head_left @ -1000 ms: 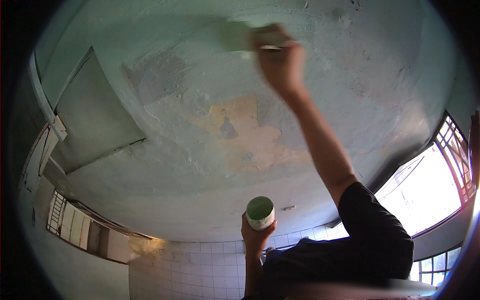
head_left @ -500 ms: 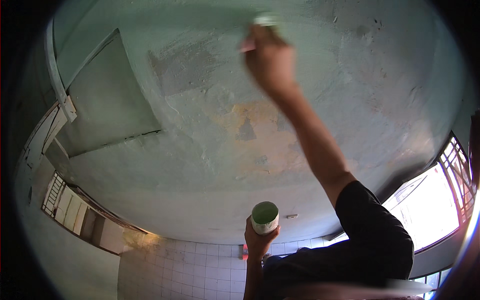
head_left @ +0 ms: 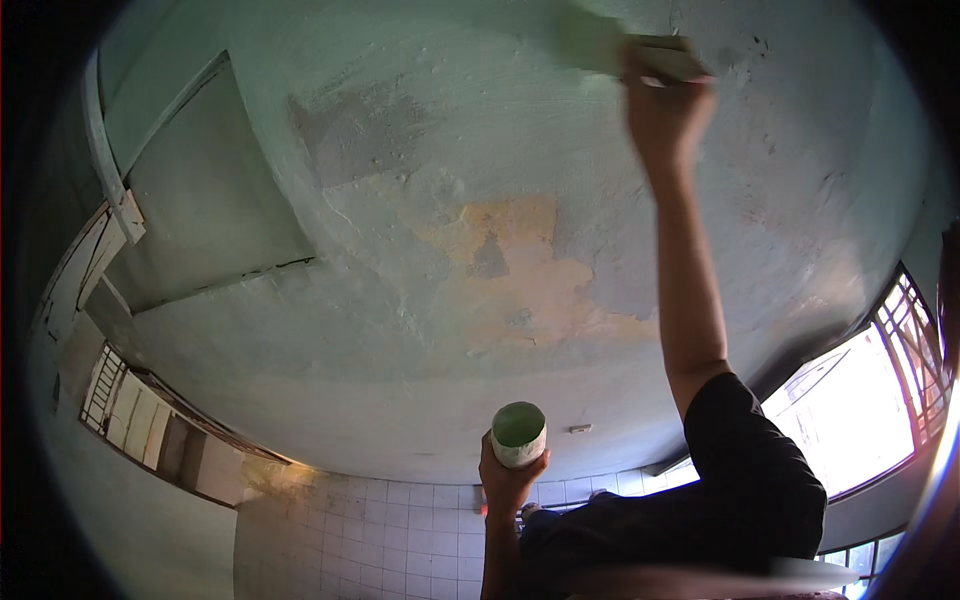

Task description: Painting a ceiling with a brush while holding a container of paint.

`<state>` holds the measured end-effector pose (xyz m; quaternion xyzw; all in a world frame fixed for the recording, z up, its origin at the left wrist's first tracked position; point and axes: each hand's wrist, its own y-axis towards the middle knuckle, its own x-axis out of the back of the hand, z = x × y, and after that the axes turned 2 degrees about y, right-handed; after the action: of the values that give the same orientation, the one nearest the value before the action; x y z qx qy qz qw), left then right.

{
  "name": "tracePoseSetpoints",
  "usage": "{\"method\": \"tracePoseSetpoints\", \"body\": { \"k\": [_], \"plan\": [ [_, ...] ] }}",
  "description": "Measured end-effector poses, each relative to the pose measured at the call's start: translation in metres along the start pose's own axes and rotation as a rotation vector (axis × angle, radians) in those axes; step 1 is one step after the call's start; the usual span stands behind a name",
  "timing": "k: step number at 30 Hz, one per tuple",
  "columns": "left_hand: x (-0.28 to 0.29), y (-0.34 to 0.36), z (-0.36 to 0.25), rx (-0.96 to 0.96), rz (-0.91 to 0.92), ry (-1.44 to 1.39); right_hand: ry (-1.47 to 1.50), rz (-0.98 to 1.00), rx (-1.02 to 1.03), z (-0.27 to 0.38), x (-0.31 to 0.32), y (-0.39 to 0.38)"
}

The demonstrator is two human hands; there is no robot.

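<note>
In my right hand point(head_left: 672, 120), raised high against the wall, is a wide paintbrush point(head_left: 592, 42). Its greenish bristles point left and are smeared by motion; they appear to meet the wall. My left hand point(head_left: 510, 478) is low near the middle, wrapped round a whitish paint cup point(head_left: 520, 455). Pale green paint shows inside the cup, which tilts toward me. The wall point(head_left: 400, 300) is pale green and grey, with a peeled yellowish patch point(head_left: 545, 290) in the middle and a rough darker patch to its upper left.
A framed recess point(head_left: 210, 190) sits in the wall at left. Below it is a doorway point(head_left: 170, 430) with a barred window. At right stands a bright window point(head_left: 850, 410) with a grille. White tiles point(head_left: 400, 530) cover the floor. A small socket point(head_left: 580, 429) is low on the wall.
My right hand has swept right with the paintbrush, and the bristles now trail to the left. My left hand with the cup has shifted slightly left in view.
</note>
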<state>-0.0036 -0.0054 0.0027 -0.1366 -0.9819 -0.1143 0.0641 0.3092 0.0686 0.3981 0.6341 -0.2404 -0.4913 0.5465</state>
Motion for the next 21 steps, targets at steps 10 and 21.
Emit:
{"method": "tracePoseSetpoints", "body": {
  "k": [10,21],
  "plan": [
    [-0.003,0.0,0.02,-0.063,-0.002,-0.002,-0.602,-0.055,0.261,0.005,-0.002,-0.005],
    [-0.008,0.004,-0.003,-0.009,0.027,0.04,0.148,0.426,0.251,0.066,-0.099,-0.098]
  ]
}}
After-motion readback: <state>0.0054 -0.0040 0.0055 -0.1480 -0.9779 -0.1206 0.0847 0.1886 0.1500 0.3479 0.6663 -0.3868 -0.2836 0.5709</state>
